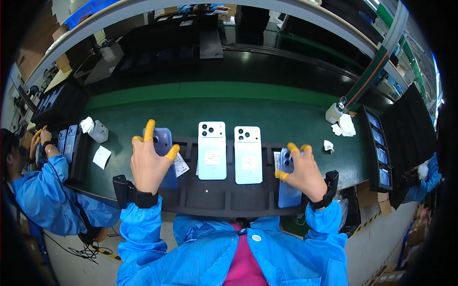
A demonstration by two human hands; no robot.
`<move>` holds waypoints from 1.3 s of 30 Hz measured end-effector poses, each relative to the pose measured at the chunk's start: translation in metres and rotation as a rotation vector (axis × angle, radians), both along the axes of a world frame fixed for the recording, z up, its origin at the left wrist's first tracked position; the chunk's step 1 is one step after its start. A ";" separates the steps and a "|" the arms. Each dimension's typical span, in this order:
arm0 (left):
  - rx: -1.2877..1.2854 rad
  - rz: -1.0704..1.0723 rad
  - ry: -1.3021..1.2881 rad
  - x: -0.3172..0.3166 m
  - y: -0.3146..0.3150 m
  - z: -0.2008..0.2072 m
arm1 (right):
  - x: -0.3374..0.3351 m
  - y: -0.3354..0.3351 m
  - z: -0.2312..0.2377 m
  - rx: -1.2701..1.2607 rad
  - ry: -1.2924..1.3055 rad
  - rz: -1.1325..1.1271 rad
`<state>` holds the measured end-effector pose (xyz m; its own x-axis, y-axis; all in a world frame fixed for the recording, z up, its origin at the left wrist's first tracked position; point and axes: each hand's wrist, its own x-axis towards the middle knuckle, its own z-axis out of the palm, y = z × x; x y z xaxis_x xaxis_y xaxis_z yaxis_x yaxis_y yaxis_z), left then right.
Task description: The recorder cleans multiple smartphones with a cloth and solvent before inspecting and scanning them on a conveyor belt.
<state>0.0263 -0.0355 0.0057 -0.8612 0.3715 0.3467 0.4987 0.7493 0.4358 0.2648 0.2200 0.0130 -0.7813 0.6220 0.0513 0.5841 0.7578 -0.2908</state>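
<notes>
Tray (207,202): two pale phones (212,148) laid backs-up, untouched | left hand (149,164), right hand (306,175) at blue phones (289,193) — fingers (150,130) spread wide, grip unclear | blue pair seemingly unfinished

Both blue-sleeved forearms (140,226) reach forward, and here's the left hand (147,164), back upward, index finger (150,131) stretched ahead, thumb angled out rightward! Over to the right hand (307,175), tilted inward, fingers bent, its thumb pointing left. Yellow covers (281,175) tip the digits, black wristbands (146,199) sit snug; how firmly either hand closes, hidden.
</notes>
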 end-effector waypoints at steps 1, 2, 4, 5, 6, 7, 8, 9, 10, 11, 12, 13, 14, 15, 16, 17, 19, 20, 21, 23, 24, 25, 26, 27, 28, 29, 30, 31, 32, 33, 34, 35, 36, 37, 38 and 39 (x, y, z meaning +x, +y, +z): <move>-0.142 0.001 -0.058 0.001 -0.004 0.001 | 0.000 -0.001 -0.002 -0.042 -0.162 0.003; -0.230 -0.017 -0.073 0.003 -0.008 -0.005 | -0.001 -0.003 0.002 0.018 -0.220 0.014; -0.344 -0.067 -0.029 0.008 -0.008 -0.005 | -0.010 -0.002 0.004 0.103 -0.165 0.074; -0.350 -0.068 -0.031 0.010 -0.003 -0.004 | -0.016 -0.002 0.006 0.186 -0.112 0.136; -0.293 -0.083 0.060 0.011 0.006 -0.001 | -0.031 -0.006 0.009 0.227 -0.075 0.177; -0.231 -0.110 0.149 0.011 0.021 0.001 | -0.046 -0.007 0.005 0.208 0.039 0.209; -0.171 -0.145 0.181 0.014 0.038 0.005 | -0.068 -0.011 0.001 0.206 0.093 0.210; -0.173 -0.129 0.198 0.014 0.057 0.003 | -0.091 -0.015 -0.005 0.206 0.073 0.187; -0.216 -0.159 0.173 0.015 0.075 0.005 | -0.110 -0.018 -0.014 0.226 0.049 0.136; -0.263 -0.160 0.153 0.011 0.089 -0.002 | -0.126 -0.024 -0.015 0.173 -0.014 0.106; -0.256 -0.136 0.187 0.010 0.104 -0.011 | -0.136 -0.025 -0.020 0.141 -0.071 0.105; -0.248 -0.112 0.223 0.010 0.117 -0.020 | -0.141 -0.025 -0.024 0.108 -0.127 0.102; -0.242 -0.112 0.230 0.008 0.126 -0.028 | -0.140 -0.024 -0.022 0.114 -0.121 0.101; -0.267 -0.085 0.233 0.007 0.133 -0.036 | -0.135 -0.025 -0.021 0.120 0.003 0.080; -0.294 -0.062 0.234 0.006 0.139 -0.039 | -0.130 -0.023 -0.020 0.123 0.125 0.058; -0.294 -0.060 0.233 0.007 0.141 -0.038 | -0.124 -0.024 -0.010 0.048 0.131 0.040; -0.491 -0.092 0.160 0.007 0.139 -0.034 | -0.108 -0.028 0.005 0.099 0.434 0.205; -0.488 -0.085 0.096 0.010 0.141 -0.027 | -0.099 -0.027 0.013 0.142 0.532 0.292; -0.487 -0.088 0.090 0.014 0.137 -0.019 | -0.091 -0.029 0.020 0.217 0.610 0.364; -0.216 -0.240 -0.055 0.023 0.123 0.006 | -0.076 -0.030 0.029 0.075 0.759 0.442; -0.122 -0.284 -0.029 0.028 0.116 0.009 | -0.070 -0.028 0.027 0.057 0.798 0.496; 0.047 -0.371 -0.011 0.036 0.105 0.018 | -0.067 -0.026 0.024 0.059 0.797 0.491; 0.183 -0.499 0.066 0.039 0.093 0.020 | -0.066 -0.024 0.018 -0.035 0.865 0.570; 0.320 -0.625 0.144 0.042 0.084 0.021 | -0.066 -0.022 0.013 -0.130 0.931 0.649; 0.317 -0.623 0.143 0.044 0.077 0.020 | -0.065 -0.023 0.007 -0.161 0.917 0.677; 0.379 -0.710 0.131 0.046 0.071 0.020 | -0.064 -0.022 0.006 -0.157 0.889 0.702; 0.440 -0.796 0.118 0.048 0.067 0.020 | -0.065 -0.023 0.002 -0.213 0.903 0.724; 0.439 -0.793 0.118 0.048 0.066 0.017 | -0.066 -0.024 -0.002 -0.268 0.915 0.749; 0.456 -0.819 0.100 0.048 0.065 0.013 | -0.065 -0.025 -0.003 -0.271 0.916 0.751; 0.473 -0.845 0.082 0.048 0.064 0.009 | -0.063 -0.025 -0.003 -0.236 0.892 0.728; 0.478 -0.862 0.058 0.048 0.064 0.007 | -0.062 -0.024 -0.003 -0.200 0.868 0.705; 0.478 -0.861 0.060 0.049 0.065 0.006 | -0.061 -0.024 -0.003 -0.200 0.869 0.707; 0.484 -0.863 0.057 0.050 0.065 0.004 | -0.060 -0.024 -0.003 -0.210 0.872 0.692; 0.489 -0.865 0.053 0.051 0.065 0.003 | -0.059 -0.024 -0.003 -0.222 0.874 0.675; 0.488 -0.864 0.052 0.050 0.065 0.002 | -0.058 -0.023 -0.003 -0.223 0.874 0.676; 0.482 -0.879 0.103 0.048 0.064 0.002 | -0.058 -0.022 -0.002 -0.169 0.888 0.686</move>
<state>0.0747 0.0287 0.0075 -0.3068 0.6608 0.6850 0.8420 -0.1471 0.5190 0.2066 0.1978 0.0111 -0.6891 0.1283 0.7132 -0.4033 0.7498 -0.5245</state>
